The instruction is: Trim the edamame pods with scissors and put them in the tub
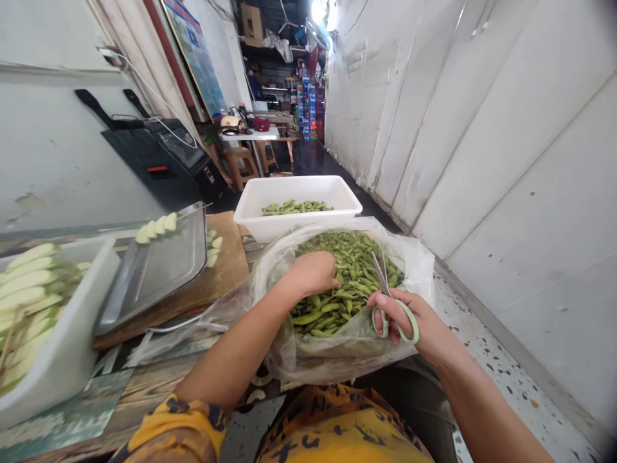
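A clear plastic bag [419, 257] full of green bean pods [357, 263] lies open in front of me. My left hand [315, 273] reaches into the bag at the pods, fingers curled down; what the fingertips hold, if anything, is hidden. Over the right side of the bag, my right hand [398, 315] holds scissors [409, 325] with pale green handles, their blades pointing up and slightly apart. Behind the bag stands a white bin [299, 223] with more pods [296, 207] on its bottom.
At the left, a white tub [99, 283] holds sliced pale green pieces on sticks. A metal tray [164, 276] with one skewer [157, 228] rests on a wooden board [234, 251]. A wall [482, 161] runs along the right; a small table [260, 134] stands farther back.
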The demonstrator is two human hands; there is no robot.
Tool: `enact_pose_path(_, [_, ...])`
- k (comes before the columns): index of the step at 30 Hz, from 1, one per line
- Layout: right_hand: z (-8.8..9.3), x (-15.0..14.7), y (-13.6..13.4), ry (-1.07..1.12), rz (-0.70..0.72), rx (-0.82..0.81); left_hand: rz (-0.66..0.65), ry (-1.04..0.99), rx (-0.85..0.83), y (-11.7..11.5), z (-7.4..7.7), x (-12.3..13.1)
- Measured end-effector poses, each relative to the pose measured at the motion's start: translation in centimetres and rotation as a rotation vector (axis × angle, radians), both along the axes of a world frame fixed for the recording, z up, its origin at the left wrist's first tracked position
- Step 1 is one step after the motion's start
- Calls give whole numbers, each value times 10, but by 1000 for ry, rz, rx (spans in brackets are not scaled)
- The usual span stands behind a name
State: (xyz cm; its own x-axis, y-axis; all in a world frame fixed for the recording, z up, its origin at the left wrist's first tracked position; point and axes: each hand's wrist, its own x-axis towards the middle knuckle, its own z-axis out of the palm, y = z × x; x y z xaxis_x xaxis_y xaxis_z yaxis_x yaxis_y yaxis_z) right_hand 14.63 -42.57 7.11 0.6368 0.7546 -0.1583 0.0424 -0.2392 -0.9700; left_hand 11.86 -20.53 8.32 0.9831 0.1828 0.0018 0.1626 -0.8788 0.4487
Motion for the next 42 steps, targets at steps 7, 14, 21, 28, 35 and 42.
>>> enact_pose_path(7, [4, 2, 4, -4, 38, -60, -41, -96, -411, 9, 21, -9])
enact_pose_path(14, [9, 4, 11, -25, 112, -98, -67, -75, -588, -7, 28, -13])
enact_pose_path(21, [10, 5, 17, -51, 102, -121, -147, -47, -613, -5, 22, -11])
enact_pose_path(28, [10, 7, 17, -94, 26, -171, -115, 104, -869, -3, 16, -8])
enact_pose_path(35, [4, 5, 17, 51, 4, -32, -76, 76, -1201, -8, 23, -5])
enact_pose_path(42, [8, -2, 16, 36, 51, -20, -79, 16, -1250, -14, 24, -7])
